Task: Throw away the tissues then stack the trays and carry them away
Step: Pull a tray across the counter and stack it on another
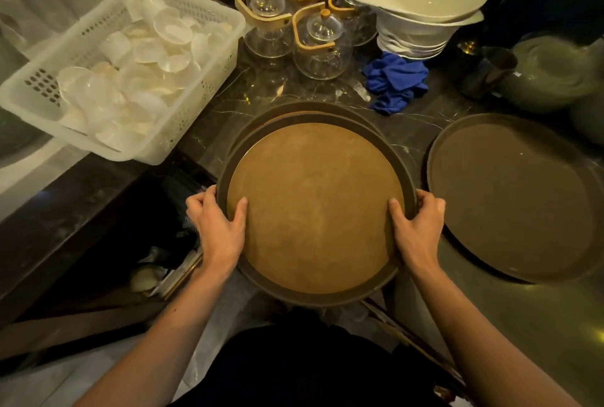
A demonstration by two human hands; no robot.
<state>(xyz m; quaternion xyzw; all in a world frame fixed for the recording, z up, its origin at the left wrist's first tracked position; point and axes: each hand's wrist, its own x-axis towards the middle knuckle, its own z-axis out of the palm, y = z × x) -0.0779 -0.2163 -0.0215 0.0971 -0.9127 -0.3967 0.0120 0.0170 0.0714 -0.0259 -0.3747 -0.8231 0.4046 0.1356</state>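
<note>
Both the left hand (218, 227) and right hand (415, 225) close their grip on a round brown tray (313, 207), tan-faced; trays beneath show only rim slivers.

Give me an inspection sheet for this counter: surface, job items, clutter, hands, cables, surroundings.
Surface: dark marble counter, crowded at the back.
Job's things: held tray over a second tray, offset; third tray lies apart to the right. No tissues on the trays.
Clutter: white basket of shells overhanging the edge, glass teapots, stacked bowls, blue cloth.
Grippers: left hand and right hand grip the held tray's rim, thumbs on top, other fingers hidden underneath.
Cables: nothing seen.
Surroundings: dim; bin with rubbish below the counter at left.
</note>
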